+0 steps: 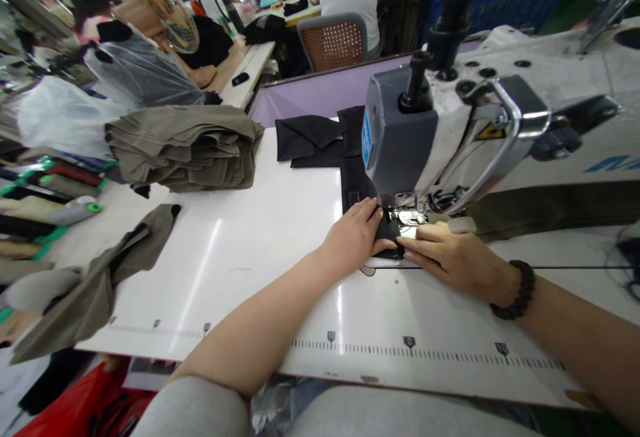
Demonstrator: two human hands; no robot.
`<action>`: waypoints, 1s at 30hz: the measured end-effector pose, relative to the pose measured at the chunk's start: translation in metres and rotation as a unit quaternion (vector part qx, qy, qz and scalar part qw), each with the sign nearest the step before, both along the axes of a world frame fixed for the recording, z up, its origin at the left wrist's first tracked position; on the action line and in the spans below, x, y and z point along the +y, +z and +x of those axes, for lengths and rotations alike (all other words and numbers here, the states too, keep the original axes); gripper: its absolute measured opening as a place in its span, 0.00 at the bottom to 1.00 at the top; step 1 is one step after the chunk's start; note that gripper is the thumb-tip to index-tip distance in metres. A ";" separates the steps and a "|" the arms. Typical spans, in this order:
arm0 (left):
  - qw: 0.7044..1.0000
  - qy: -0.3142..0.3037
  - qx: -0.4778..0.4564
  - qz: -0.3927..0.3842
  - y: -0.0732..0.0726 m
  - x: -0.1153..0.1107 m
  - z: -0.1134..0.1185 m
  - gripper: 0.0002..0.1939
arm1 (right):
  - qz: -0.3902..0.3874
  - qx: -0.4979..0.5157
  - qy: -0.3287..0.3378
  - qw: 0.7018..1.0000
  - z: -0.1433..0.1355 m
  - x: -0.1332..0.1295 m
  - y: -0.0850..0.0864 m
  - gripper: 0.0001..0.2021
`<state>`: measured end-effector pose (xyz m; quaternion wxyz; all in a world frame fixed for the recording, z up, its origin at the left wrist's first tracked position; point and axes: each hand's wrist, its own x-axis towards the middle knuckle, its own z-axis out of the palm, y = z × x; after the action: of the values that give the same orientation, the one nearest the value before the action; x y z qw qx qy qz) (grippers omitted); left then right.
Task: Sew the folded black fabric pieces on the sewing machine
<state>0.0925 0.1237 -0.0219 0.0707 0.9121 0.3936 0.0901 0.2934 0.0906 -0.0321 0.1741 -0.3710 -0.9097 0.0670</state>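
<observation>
Black fabric is lying under the left hand, its length running far and slightly left past the sewing machine head; those fingers are pressing unclosed, while the right hand is touching the right edge, fingers straight.

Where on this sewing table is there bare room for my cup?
Widest: the white tabletop between the olive fabric stack, black fabric and left forearm. A narrower patch lies between the right hand and ruler scale. Crowded: around the left hand at the sewing machine.
</observation>
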 end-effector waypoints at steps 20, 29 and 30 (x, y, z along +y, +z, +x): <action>1.000 0.003 0.007 0.003 0.000 0.001 -0.001 0.31 | -0.007 0.010 -0.015 1.000 -0.002 -0.001 0.001 0.14; 1.000 0.000 0.012 0.013 -0.001 0.004 -0.001 0.28 | 0.001 0.014 -0.029 0.999 -0.003 -0.001 0.001 0.13; 1.000 -0.007 0.012 0.017 0.000 0.002 -0.002 0.27 | -0.001 0.014 -0.019 1.000 -0.002 -0.001 0.001 0.13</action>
<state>0.0905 0.1261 -0.0215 0.0511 0.9171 0.3861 0.0853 0.2912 0.0894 -0.0307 0.1873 -0.3870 -0.9001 0.0698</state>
